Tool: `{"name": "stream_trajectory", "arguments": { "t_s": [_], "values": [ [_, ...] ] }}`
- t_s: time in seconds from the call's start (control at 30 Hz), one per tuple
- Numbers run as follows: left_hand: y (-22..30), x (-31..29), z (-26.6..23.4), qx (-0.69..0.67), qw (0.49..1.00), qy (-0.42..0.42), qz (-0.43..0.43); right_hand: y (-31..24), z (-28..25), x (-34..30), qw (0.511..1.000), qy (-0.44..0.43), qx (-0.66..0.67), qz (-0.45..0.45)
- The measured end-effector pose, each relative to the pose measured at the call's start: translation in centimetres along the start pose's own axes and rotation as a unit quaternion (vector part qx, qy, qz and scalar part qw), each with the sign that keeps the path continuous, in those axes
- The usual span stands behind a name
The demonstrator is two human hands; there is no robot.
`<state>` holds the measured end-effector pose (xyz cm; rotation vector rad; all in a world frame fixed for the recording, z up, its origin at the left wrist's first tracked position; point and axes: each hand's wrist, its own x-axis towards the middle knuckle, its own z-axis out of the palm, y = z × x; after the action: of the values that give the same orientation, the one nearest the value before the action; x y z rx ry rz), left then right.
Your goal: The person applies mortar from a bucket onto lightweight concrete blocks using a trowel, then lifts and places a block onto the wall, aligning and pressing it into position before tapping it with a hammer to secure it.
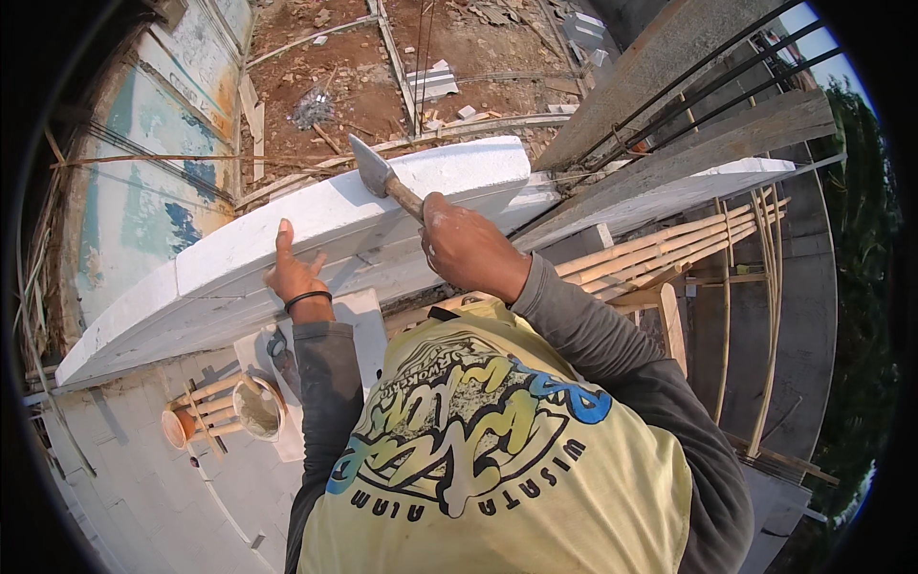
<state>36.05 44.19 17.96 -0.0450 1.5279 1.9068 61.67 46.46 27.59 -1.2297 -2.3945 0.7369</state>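
In my right hand (469,247) is the wooden handle of a trowel (374,168), its pointed metal blade lying over the top of a low white block wall (459,170). The fingers wrap round the handle at the wall's near side. To the left, my left hand (295,275) has thumb and fingers spread, with nothing in them. It is at the near upper edge of the same wall; whether the fingertips press on it I cannot tell. A thin joint shows between two blocks (176,277) farther left along the top.
A bucket of grey mortar (256,409) and an orange tub (178,427) sit below on the left. Bamboo poles (669,244), wooden planks (688,143) and steel bars (727,86) stand at the right. Beyond the wall lies reddish ground (335,86) with rubble and white blocks (432,82).
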Motion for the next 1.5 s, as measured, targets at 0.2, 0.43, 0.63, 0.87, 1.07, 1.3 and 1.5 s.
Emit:
{"name": "stream_trajectory", "arguments": {
  "t_s": [0.2, 0.43, 0.63, 0.87, 1.07, 1.3, 1.5],
  "values": [
    [0.1, 0.0, -0.2, -0.011, 1.000, 0.002, -0.007, -0.2, -0.3, 0.0, 0.999, -0.002, 0.032, -0.016],
    [1.0, -0.2, -0.8, 0.010, 1.000, 0.018, -0.016, -0.8, -0.2, 0.3, 0.999, -0.049, 0.011, 0.002],
    [4.0, 2.4, -3.6, -0.033, 0.995, 0.092, -0.021, -2.6, -1.2, 1.8, 0.997, -0.059, 0.034, -0.031],
    [4.8, 3.5, -4.5, -0.026, 0.997, 0.074, -0.014, -7.6, -0.3, 3.6, 0.995, -0.021, 0.064, -0.074],
    [4.6, 3.2, -3.5, -0.045, 0.994, 0.103, 0.002, -3.9, 2.5, 3.8, 0.988, -0.093, -0.057, -0.111],
    [4.1, 3.7, -4.3, -0.042, 0.995, 0.087, -0.006, -6.9, 2.4, 5.2, 0.992, -0.100, 0.020, -0.074],
    [3.4, 4.3, -4.4, -0.012, 0.995, 0.101, 0.014, -5.6, 4.6, 5.0, 0.984, -0.109, -0.061, -0.124]
  ]
}}
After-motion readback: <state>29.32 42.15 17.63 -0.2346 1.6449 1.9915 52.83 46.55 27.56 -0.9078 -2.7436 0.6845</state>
